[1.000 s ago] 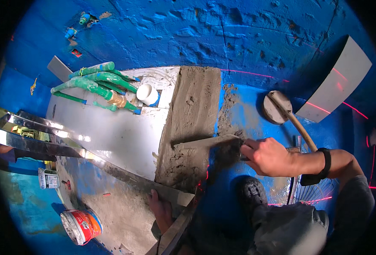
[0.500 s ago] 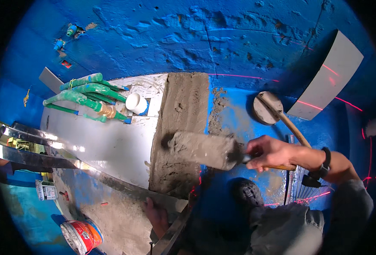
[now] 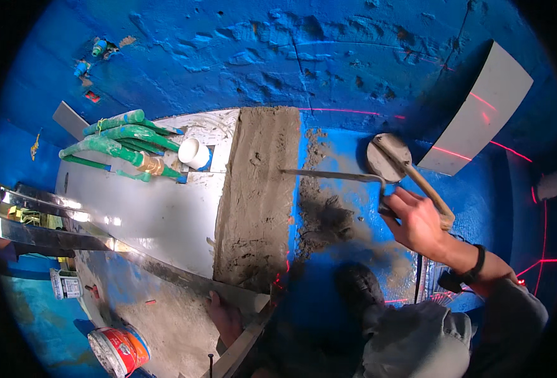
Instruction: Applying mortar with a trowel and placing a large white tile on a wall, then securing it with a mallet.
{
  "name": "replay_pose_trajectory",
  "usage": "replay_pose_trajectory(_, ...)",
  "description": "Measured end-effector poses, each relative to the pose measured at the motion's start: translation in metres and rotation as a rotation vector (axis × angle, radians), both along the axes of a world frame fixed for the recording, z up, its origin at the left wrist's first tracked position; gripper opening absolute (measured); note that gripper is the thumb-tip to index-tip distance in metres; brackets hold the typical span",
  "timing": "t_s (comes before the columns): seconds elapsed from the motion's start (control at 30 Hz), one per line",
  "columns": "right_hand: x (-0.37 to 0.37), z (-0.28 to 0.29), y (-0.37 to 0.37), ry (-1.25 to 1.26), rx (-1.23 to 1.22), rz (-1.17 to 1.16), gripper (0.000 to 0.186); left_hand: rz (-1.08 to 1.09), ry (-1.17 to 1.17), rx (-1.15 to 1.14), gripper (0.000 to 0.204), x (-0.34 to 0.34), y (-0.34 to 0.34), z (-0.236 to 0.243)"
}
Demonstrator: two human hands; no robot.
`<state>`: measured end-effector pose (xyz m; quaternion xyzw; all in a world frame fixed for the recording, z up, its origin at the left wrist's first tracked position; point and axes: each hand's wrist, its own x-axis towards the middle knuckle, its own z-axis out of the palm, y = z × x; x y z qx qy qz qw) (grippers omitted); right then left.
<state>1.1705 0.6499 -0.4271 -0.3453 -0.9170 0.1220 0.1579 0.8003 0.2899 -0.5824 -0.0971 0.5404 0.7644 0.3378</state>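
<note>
My right hand [image 3: 415,223] is closed round the handle of a trowel [image 3: 335,174]. The blade appears nearly edge-on and points left, its tip over a strip of grey mortar [image 3: 256,189]. Dark, lumpy mortar [image 3: 329,217] lies on the blue floor below the blade. At the bottom, my left hand [image 3: 223,318] is in shade against the lower edge of a long metal strip [image 3: 190,272]. One fingertip shows there, but the other fingers are hidden, so its grip is unclear. Light grey tile [image 3: 146,208] borders the mortar on the left.
Green pipes [image 3: 111,146] and a white pipe end [image 3: 193,153] stand at the back left. A mallet [image 3: 389,157] leans near the right wall, beside a loose tile [image 3: 480,113]. Buckets [image 3: 120,353] stand lower left. My shoe [image 3: 360,286] is on the blue floor.
My right hand has moved up and slightly right with the trowel. Its blade has turned from broad face to near edge-on. The left hand stays by the metal strip.
</note>
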Motion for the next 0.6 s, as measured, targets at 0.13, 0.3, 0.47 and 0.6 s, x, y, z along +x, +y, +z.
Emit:
replay_pose_trajectory(0.13,-0.029,-0.006,-0.001,-0.103,0.068,0.066,0.016,0.000,0.004,0.000,0.046,-0.004,-0.004,-0.013)
replay_pose_trajectory(0.3,-0.030,0.008,-0.019,-0.222,0.061,0.254,0.021,0.019,0.001,-0.037,0.046,-0.002,-0.006,-0.008)
replay_pose_trajectory(0.47,-0.029,0.010,-0.040,-0.258,0.045,0.417,0.025,0.045,-0.009,-0.044,0.046,0.005,0.009,0.006)
replay_pose_trajectory(0.6,-0.033,0.006,-0.054,-0.223,-0.073,0.500,0.027,0.014,0.014,-0.028,0.046,0.000,0.004,-0.001)
